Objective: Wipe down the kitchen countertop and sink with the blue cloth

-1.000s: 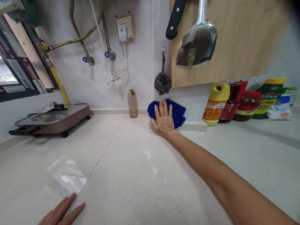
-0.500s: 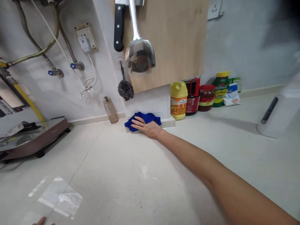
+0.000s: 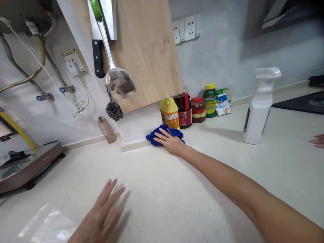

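A crumpled blue cloth (image 3: 153, 136) lies against the ledge at the foot of the wall. My right hand (image 3: 173, 144) holds the cloth under its palm and outstretched fingers, pressing it to the ledge and counter. Just behind it stands a yellow jug (image 3: 169, 109) with an orange label, its lower edge partly covered by the cloth. At the lower left, my left hand (image 3: 100, 216) is open over the pale counter (image 3: 152, 199), fingers apart and with nothing in it.
Right of the jug stand a red-labelled container (image 3: 185, 114), a red-lidded jar (image 3: 198, 110) and a green bottle (image 3: 210, 101). A white spray bottle (image 3: 258, 111) stands farther right. Another person's fingers (image 3: 317, 141) show at the right edge. A spatula (image 3: 120, 82) hangs above.
My right hand has slid the cloth rightward along the ledge, to the yellow jug. My left hand has come farther into view. The view has shifted right, and another person's fingers now show.
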The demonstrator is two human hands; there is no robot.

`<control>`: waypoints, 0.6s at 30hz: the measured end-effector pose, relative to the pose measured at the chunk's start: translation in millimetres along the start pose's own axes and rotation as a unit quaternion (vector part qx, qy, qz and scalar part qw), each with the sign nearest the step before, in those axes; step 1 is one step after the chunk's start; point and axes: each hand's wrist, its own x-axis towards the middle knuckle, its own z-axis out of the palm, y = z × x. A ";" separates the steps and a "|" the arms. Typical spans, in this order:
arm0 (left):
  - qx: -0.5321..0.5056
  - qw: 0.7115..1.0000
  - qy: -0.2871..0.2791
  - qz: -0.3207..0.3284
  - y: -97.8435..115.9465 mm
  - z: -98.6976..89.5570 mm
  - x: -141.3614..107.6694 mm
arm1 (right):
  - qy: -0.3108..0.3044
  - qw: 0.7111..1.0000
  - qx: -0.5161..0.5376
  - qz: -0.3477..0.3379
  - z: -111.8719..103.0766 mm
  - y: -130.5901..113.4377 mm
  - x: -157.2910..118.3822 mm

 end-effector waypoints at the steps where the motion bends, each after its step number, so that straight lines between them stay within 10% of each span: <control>1: -0.016 1.000 -0.018 0.008 14.7 -0.3 19.3 | -0.001 1.000 0.010 0.004 0.2 -0.8 -2.3; 10: -0.103 0.985 -0.136 -0.001 70.4 28.3 148.7 | 0.019 0.997 0.077 -0.008 -4.0 -4.0 -9.1; 18: -0.362 0.928 0.055 -0.065 114.5 35.9 191.6 | 0.086 0.984 0.155 -0.005 -2.5 6.4 -3.2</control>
